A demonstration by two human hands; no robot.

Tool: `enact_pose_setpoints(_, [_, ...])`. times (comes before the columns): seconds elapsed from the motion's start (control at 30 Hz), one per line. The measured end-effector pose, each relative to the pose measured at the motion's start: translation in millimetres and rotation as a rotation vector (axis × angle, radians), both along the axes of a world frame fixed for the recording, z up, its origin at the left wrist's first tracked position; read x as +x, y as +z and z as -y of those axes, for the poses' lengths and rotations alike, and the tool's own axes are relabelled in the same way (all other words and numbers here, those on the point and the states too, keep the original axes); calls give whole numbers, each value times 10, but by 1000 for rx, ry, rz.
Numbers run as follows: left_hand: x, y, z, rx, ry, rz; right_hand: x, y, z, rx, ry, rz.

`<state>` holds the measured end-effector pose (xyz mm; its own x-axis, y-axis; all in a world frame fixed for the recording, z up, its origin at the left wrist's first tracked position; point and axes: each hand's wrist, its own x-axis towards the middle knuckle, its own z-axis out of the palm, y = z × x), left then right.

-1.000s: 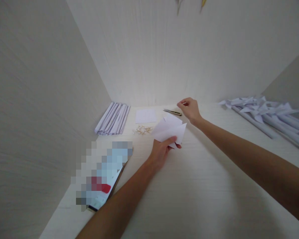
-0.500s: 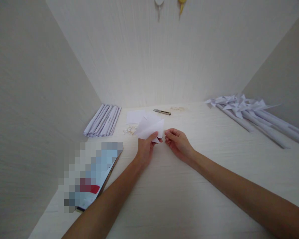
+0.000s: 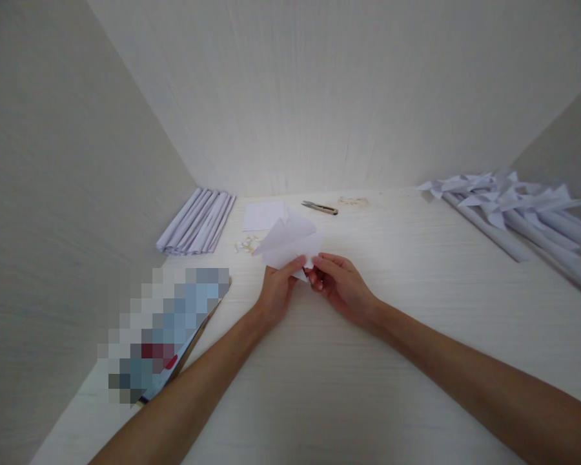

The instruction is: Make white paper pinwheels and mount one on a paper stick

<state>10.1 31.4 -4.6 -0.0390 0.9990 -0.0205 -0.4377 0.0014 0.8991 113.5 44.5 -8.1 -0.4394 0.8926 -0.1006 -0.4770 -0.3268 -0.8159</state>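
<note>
In the head view, your left hand [image 3: 277, 294] is clamped on a piece of folded white paper [image 3: 290, 239], thumb on top, raised over the middle of the tabletop [image 3: 392, 387]. Your right hand [image 3: 341, 284] meets its near right edge with thumb and fingers drawn together; whether they pinch the paper or something small, you cannot tell from here, as the fingertips hide it. Steady the sheet with a light left grip so that the flaps don't crease, and work with small fingertip pressure near the edge, where thin paper could tear.

For room, favour the near side and the stretch right of your right hand, short of the paper pinwheels [image 3: 503, 200] on the far right. The left is tighter: your left forearm runs along the blurred phone [image 3: 193, 310], with rolled paper tubes [image 3: 196, 223] beyond it. Just past the held paper lie a flat white sheet [image 3: 266, 213], some small pale pieces [image 3: 246, 244] and the thread snips [image 3: 320, 208]; mind the blades, which point left. The far wall [image 3: 290, 116] rises behind them.
</note>
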Motion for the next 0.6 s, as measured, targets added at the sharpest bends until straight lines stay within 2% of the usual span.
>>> enact_pose_setpoints(0.33, [-18, -50, -24, -5, 72, 57, 6, -13, -3, 37, 12, 22])
enact_pose_setpoints(0.6, [-10, -14, -15, -6, 116, 66, -4, 2, -5, 24, 8, 36])
